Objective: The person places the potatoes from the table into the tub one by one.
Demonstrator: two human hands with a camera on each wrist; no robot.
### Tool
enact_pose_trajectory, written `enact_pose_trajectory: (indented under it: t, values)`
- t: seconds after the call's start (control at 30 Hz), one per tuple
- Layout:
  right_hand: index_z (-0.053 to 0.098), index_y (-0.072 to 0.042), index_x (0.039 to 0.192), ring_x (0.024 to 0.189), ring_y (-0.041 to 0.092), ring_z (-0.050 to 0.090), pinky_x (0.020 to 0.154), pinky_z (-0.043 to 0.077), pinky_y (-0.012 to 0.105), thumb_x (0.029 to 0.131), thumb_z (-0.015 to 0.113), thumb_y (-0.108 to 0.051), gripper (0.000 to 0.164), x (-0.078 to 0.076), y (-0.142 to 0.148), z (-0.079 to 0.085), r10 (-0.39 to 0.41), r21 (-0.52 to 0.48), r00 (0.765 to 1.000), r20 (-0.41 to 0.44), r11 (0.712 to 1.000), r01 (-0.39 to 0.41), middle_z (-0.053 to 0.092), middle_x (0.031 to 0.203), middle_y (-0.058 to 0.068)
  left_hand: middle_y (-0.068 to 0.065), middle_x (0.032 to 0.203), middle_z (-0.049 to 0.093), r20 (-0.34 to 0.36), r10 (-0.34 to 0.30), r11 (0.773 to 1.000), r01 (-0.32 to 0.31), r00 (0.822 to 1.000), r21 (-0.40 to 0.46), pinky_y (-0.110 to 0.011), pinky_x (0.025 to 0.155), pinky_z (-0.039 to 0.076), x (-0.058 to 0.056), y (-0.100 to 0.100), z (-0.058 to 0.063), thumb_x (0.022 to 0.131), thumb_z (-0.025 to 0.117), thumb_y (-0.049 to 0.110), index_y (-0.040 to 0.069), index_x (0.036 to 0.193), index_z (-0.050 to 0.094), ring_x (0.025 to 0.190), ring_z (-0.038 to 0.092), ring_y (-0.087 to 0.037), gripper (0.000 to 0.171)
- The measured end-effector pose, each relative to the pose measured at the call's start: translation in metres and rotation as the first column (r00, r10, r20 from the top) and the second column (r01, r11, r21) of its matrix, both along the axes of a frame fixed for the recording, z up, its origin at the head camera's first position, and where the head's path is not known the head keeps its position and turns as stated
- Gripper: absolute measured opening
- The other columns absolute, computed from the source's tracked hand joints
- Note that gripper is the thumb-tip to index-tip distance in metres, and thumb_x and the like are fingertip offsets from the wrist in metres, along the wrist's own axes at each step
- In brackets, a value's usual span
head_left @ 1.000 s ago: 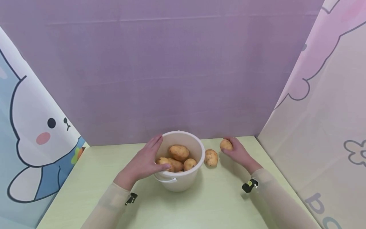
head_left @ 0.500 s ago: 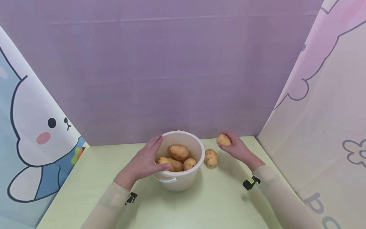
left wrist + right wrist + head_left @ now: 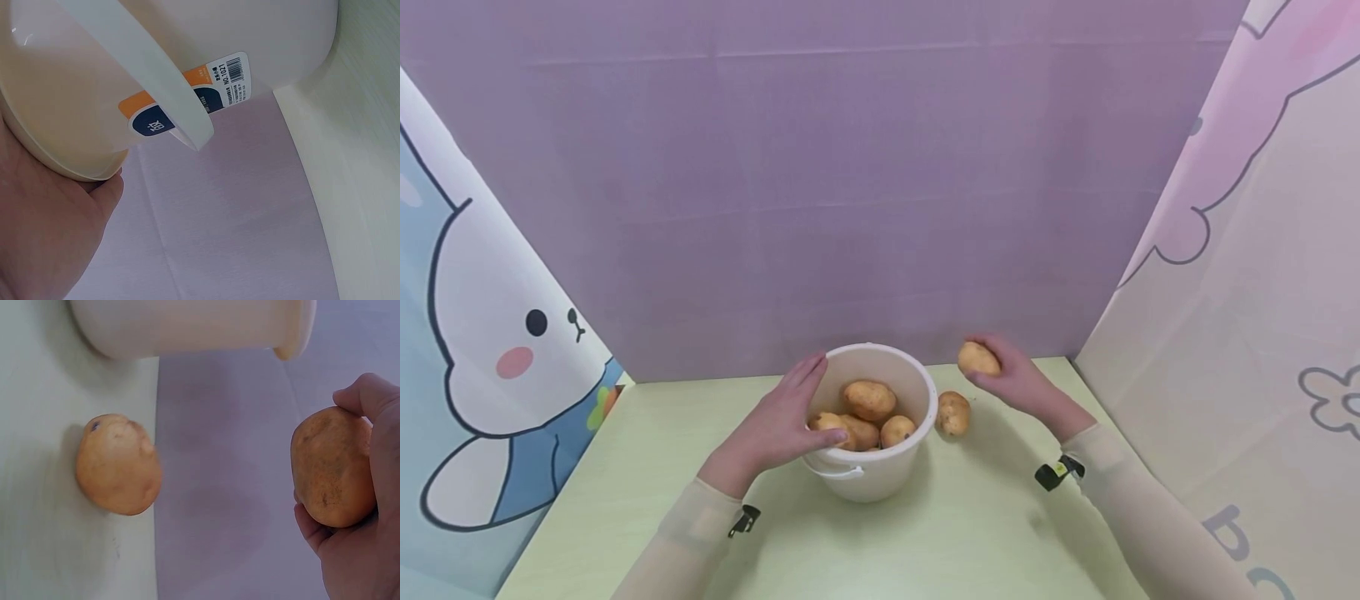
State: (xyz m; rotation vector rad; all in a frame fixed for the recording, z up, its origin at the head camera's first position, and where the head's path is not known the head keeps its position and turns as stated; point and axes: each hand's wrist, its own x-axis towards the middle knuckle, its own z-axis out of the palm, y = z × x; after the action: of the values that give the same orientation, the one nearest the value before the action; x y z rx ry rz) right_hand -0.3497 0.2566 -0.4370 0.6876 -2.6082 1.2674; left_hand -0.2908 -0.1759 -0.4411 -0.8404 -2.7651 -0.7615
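Note:
A white bucket (image 3: 880, 475) stands on the table with several potatoes (image 3: 869, 400) inside. My left hand (image 3: 778, 421) holds its left rim, the thumb over the near edge and the fingers along the outer side. In the left wrist view the bucket's handle (image 3: 144, 62) hangs down past a label (image 3: 228, 81). My right hand (image 3: 1018, 379) grips a potato (image 3: 978, 359) above the table, right of the bucket; the right wrist view shows thumb and fingers around this held potato (image 3: 331, 465). Another potato (image 3: 954, 414) lies on the table beside the bucket's right side.
The pale green table (image 3: 985, 525) ends at a purple cloth backdrop (image 3: 880, 183). Printed panels flank it: a cartoon rabbit panel (image 3: 497, 333) on the left and a pink and cream panel (image 3: 1262, 333) on the right.
My right hand has lifted the potato and carried it up and to the left, toward the bucket. My left hand, the bucket and the potato on the table look unmoved.

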Motion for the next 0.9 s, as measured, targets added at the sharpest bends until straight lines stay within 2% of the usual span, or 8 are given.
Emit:
enact_pose_trajectory:
  t: [0.17,0.3,0.4,0.67,0.9]
  values:
    - [0.057,-0.005,0.157,0.124,0.034,0.062,0.1,0.055,0.052,0.101,0.082,-0.019,0.062,0.001,-0.004,0.007,0.007,-0.008,1.0,-0.011,1.0,-0.007,0.063,0.146,0.018,-0.016,0.183,0.022,0.005,-0.002,1.0,0.002,1.0,0.012,-0.064,0.129,0.031,0.001,0.001,0.001,0.09,0.073,0.078,0.0,0.174,0.027,0.169,0.019,-0.038,0.123]
    - [0.058,-0.006,0.156,0.125,0.032,0.062,0.101,0.055,0.053,0.102,0.082,-0.02,0.061,0.001,-0.009,0.013,0.021,0.001,0.999,-0.027,1.0,-0.021,0.063,0.147,0.015,-0.016,0.183,0.021,0.01,-0.002,1.0,0.002,1.0,0.018,-0.065,0.129,0.031,0.002,0.001,0.003,0.091,0.077,0.072,-0.001,0.174,0.027,0.169,0.019,-0.038,0.121]
    - [0.058,-0.007,0.156,0.122,0.031,0.062,0.099,0.056,0.052,0.102,0.081,-0.019,0.06,0.004,-0.014,0.018,0.035,0.01,0.999,-0.039,0.999,-0.035,0.064,0.146,0.015,-0.017,0.182,0.022,0.0,-0.003,1.0,0.003,1.0,0.012,-0.064,0.129,0.031,0.001,0.0,0.002,0.091,0.077,0.07,-0.002,0.174,0.027,0.168,0.02,-0.039,0.12]
    - [0.059,-0.007,0.156,0.112,0.027,0.064,0.092,0.058,0.046,0.1,0.082,-0.017,0.061,0.009,-0.027,0.032,0.068,0.029,0.996,-0.062,0.997,-0.066,0.065,0.141,0.013,-0.016,0.182,0.022,0.0,-0.005,1.0,0.005,1.0,0.022,-0.063,0.13,0.031,0.0,0.0,0.001,0.09,0.073,0.078,-0.001,0.174,0.026,0.168,0.02,-0.038,0.125]
    - [0.06,-0.012,0.157,0.108,0.025,0.065,0.088,0.059,0.042,0.101,0.082,-0.018,0.06,0.009,-0.036,0.036,0.106,0.031,0.993,-0.049,0.994,-0.105,0.066,0.137,0.01,-0.014,0.183,0.02,0.01,-0.001,1.0,0.001,1.0,0.017,-0.062,0.13,0.031,0.001,0.0,0.001,0.089,0.073,0.079,0.0,0.174,0.026,0.169,0.019,-0.037,0.125]
